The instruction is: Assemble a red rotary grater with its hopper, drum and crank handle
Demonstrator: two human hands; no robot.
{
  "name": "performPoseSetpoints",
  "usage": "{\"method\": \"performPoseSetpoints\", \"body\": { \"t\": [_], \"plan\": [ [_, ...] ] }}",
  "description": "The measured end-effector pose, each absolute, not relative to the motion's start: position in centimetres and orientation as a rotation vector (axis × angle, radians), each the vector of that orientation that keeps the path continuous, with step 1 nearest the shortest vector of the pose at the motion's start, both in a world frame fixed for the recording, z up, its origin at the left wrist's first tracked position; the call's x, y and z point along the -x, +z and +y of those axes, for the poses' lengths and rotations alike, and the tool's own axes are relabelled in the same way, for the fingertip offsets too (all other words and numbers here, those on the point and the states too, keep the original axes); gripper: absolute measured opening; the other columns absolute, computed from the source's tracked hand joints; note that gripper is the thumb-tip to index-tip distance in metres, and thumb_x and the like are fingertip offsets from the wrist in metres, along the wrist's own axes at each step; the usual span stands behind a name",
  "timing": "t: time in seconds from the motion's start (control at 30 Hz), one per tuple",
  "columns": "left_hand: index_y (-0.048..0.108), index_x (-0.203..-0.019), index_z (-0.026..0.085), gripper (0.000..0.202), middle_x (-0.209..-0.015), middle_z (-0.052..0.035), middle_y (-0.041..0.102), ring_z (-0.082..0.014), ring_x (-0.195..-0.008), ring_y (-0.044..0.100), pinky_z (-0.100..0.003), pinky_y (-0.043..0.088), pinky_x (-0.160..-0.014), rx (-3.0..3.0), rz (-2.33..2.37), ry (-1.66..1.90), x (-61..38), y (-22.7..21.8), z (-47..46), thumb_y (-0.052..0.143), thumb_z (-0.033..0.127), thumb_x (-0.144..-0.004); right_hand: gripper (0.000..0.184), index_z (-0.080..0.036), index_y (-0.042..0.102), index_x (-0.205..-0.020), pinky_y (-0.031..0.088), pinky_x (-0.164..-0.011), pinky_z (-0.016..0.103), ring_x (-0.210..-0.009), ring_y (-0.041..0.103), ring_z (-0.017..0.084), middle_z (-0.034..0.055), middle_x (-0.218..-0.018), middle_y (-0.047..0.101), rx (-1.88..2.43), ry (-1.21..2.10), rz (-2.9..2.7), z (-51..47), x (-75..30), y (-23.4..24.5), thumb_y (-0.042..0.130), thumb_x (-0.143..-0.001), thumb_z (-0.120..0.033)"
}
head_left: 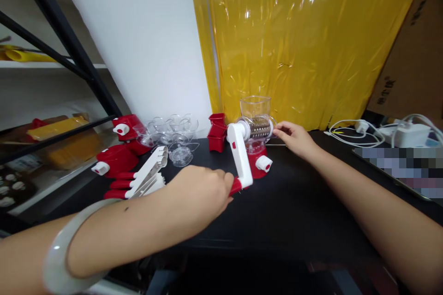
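Note:
A rotary drum grater stands upright on the black table, with a red base (255, 168), a clear hopper (255, 106) and a metal grating drum (260, 128) lying inside its clear housing. My left hand (204, 189) is wrapped round the red grip of the white crank handle (238, 152), which hangs down on the drum's left side. The fingers of my right hand (292, 137) are pinched at the right end of the drum housing, touching its clear rim. The white knob (264, 163) on the base faces me.
Red pushers (217, 136) stand left of the grater. Further left are more red bases (119, 159), stacked clear housings (173, 131) and white crank handles (147, 170) with red grips. White cables with a charger (411, 134) and a tablet (401, 170) lie at right. Yellow plastic sheeting (294, 46) hangs behind.

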State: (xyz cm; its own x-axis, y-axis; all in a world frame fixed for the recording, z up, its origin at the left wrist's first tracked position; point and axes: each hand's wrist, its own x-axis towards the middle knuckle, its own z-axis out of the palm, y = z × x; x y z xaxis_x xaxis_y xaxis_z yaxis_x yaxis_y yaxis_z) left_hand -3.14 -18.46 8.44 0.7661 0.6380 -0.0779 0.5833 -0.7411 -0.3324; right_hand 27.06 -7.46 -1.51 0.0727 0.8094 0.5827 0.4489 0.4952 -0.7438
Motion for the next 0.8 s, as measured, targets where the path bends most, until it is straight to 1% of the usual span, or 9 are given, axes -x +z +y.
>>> {"method": "performPoseSetpoints", "body": {
  "t": [0.03,0.07,0.13,0.23,0.3,0.43,0.53,0.7,0.8],
  "plan": [
    [0.065,-0.090,0.023,0.024,-0.078,-0.0101,0.069,-0.0240,-0.063,0.066,-0.035,0.047,-0.055,2.654,-0.939,0.193,2.9,9.4,-19.1,0.047,0.039,-0.091,0.029,-0.021,0.065,-0.082,0.049,-0.081,0.038,-0.079,0.062,0.020,0.0041,-0.083,0.069,1.128,0.377,-1.561,-7.4,-27.1,-1.5,0.063,-0.080,-0.049],
    [0.065,-0.097,0.025,0.027,-0.084,-0.0102,0.070,-0.0235,-0.068,0.067,-0.034,0.048,-0.057,2.642,-0.927,0.101,2.6,10.4,-19.6,0.045,0.042,-0.092,0.028,-0.021,0.065,-0.083,0.048,-0.081,0.038,-0.079,0.062,0.020,0.0041,-0.084,0.068,1.132,0.371,-1.563,-7.4,-27.1,-1.6,0.062,-0.081,-0.049],
    [0.064,-0.109,0.028,0.032,-0.095,-0.0096,0.069,-0.0243,-0.082,0.067,-0.034,0.050,-0.067,2.568,-0.983,-0.124,2.4,12.5,-19.8,0.044,0.047,-0.093,0.027,-0.021,0.064,-0.083,0.048,-0.081,0.037,-0.080,0.062,0.020,0.0039,-0.084,0.068,1.128,0.367,-1.570,-7.4,-27.2,-1.7,0.062,-0.081,-0.048],
    [0.061,-0.118,0.029,0.039,-0.104,-0.0075,0.066,-0.0251,-0.094,0.064,-0.035,0.049,-0.079,2.362,-1.067,-0.405,2.3,15.3,-18.4,0.040,0.051,-0.093,0.024,-0.021,0.063,-0.081,0.048,-0.081,0.037,-0.081,0.062,0.020,0.0037,-0.084,0.068,1.113,0.385,-1.572,-7.3,-27.1,-1.7,0.061,-0.082,-0.046],
    [0.057,-0.125,0.029,0.041,-0.113,-0.0074,0.064,-0.0259,-0.101,0.062,-0.037,0.047,-0.085,2.239,-1.100,-0.498,2.4,16.6,-16.5,0.038,0.049,-0.095,0.023,-0.021,0.063,-0.081,0.048,-0.082,0.037,-0.081,0.062,0.020,0.0037,-0.084,0.068,1.110,0.395,-1.565,-7.4,-27.1,-1.6,0.062,-0.082,-0.045],
    [0.055,-0.131,0.026,0.045,-0.120,-0.0105,0.062,-0.0275,-0.107,0.058,-0.038,0.045,-0.087,2.147,-1.188,-0.574,3.5,17.4,-11.6,0.039,0.047,-0.095,0.025,-0.021,0.062,-0.080,0.048,-0.081,0.038,-0.080,0.062,0.020,0.0035,-0.083,0.067,1.116,0.389,-1.566,-7.5,-27.0,-1.5,0.062,-0.081,-0.046],
    [0.056,-0.130,0.024,0.046,-0.122,-0.0116,0.062,-0.0266,-0.105,0.058,-0.037,0.045,-0.084,2.201,-1.255,-0.418,4.8,16.3,-7.8,0.035,0.049,-0.096,0.026,-0.021,0.062,-0.079,0.048,-0.080,0.037,-0.079,0.062,0.020,0.0034,-0.082,0.067,1.116,0.388,-1.567,-7.6,-26.9,-1.3,0.062,-0.081,-0.047],
    [0.065,-0.112,0.019,0.045,-0.101,-0.0160,0.070,-0.0294,-0.086,0.065,-0.038,0.047,-0.072,2.246,-1.506,0.054,6.7,11.4,-4.7,0.044,0.053,-0.090,0.027,-0.021,0.062,-0.078,0.048,-0.078,0.037,-0.077,0.061,0.020,0.0037,-0.081,0.067,1.142,0.362,-1.555,-7.6,-26.8,-1.3,0.062,-0.080,-0.048],
    [0.066,-0.108,0.018,0.047,-0.096,-0.0161,0.072,-0.0287,-0.080,0.068,-0.037,0.048,-0.070,2.495,-1.431,0.413,6.7,8.6,-6.7,0.047,0.055,-0.088,0.025,-0.021,0.062,-0.080,0.047,-0.079,0.036,-0.079,0.062,0.020,0.0038,-0.083,0.068,1.131,0.378,-1.556,-7.5,-27.0,-1.4,0.062,-0.081,-0.046]
  ]
}}
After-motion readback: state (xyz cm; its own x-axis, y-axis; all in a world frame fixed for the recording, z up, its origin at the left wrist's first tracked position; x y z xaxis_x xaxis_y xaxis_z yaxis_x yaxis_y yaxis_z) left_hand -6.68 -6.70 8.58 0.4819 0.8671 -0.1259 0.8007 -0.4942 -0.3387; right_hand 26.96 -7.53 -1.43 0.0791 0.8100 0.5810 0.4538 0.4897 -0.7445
